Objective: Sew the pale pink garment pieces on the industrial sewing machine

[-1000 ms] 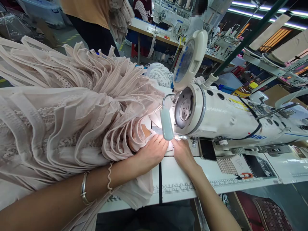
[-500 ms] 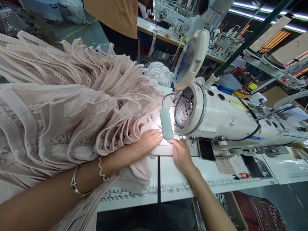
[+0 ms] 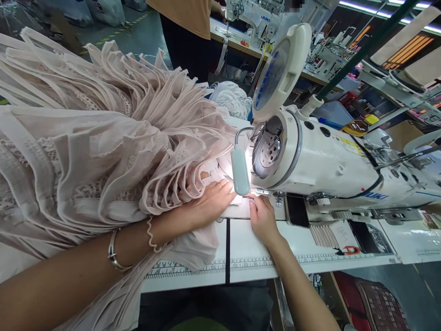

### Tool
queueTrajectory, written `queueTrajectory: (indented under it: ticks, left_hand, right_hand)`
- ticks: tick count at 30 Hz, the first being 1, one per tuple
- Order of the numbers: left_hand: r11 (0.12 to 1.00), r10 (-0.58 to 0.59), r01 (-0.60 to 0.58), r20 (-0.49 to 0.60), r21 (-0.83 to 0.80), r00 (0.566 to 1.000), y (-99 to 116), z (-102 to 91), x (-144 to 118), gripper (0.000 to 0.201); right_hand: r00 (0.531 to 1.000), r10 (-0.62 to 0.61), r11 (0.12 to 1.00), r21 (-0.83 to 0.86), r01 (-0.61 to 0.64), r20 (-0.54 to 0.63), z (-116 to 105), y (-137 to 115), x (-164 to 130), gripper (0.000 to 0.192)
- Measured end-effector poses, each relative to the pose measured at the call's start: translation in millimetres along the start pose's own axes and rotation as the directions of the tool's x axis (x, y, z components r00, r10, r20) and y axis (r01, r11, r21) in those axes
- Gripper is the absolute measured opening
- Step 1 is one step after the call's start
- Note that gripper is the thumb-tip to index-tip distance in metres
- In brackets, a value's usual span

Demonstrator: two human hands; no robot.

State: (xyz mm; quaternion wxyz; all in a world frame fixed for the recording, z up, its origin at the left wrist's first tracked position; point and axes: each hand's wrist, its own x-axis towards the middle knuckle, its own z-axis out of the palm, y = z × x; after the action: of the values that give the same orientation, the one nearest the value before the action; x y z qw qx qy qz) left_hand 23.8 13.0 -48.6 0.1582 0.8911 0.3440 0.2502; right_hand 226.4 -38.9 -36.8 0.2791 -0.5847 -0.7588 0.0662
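My left hand (image 3: 215, 200) lies flat with fingers stretched over pale pink fabric (image 3: 235, 201), beside the needle area of the white sewing machine (image 3: 320, 156). My right hand (image 3: 263, 216) is closed at the machine's front edge, thumb and forefinger pinched near the lit fabric; what they grip is too small to make out. A pale green lamp (image 3: 240, 172) on a bent stem hides part of the sewing spot. Gathered pink garments with lace trim (image 3: 103, 151) are heaped around and above my left forearm.
A round magnifier (image 3: 280, 69) stands above the machine head. Orange-handled snips (image 3: 351, 250), a phone-like dark slab (image 3: 360, 236) and folded strips (image 3: 324, 236) lie on the right. A measuring tape (image 3: 251, 264) runs along the table's front. A person (image 3: 186, 27) stands beyond.
The camera view has shifted slightly. My left fingers have bent a little and slid closer to the lamp; my right hand stays pinched by the machine. The person behind appears farther right.
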Motion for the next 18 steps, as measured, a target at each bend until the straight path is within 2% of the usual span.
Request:
queueTrajectory:
  ticks: [4,6,12,15,18]
  left_hand:
    - [0.998,0.047,-0.048,0.029,0.04,0.998,4,-4.2,0,0.017]
    - [0.995,0.083,-0.085,0.048,0.049,0.995,6,-9.2,0,0.017]
    - [0.958,0.216,-0.226,0.077,0.175,0.973,9,-17.8,-2,0.02]
    - [0.915,0.285,-0.298,0.086,0.273,0.955,11,-19.4,-2,0.02]
    - [0.89,0.311,-0.324,0.092,0.321,0.946,14,-20.6,-2,0.025]
  right_hand:
    - [0.999,-0.035,0.999,-0.02,0.035,-0.012,-2,0,0,0.027]
    - [0.995,-0.093,0.995,-0.053,0.09,-0.042,-1,-2,1,0.022]
    - [0.913,-0.382,0.893,-0.31,0.326,-0.142,1,-12,2,0.012]
    - [0.881,-0.455,0.842,-0.385,0.378,-0.131,-1,-14,2,0.01]
    - [0.88,-0.463,0.825,-0.417,0.382,-0.109,-1,-17,2,0.013]
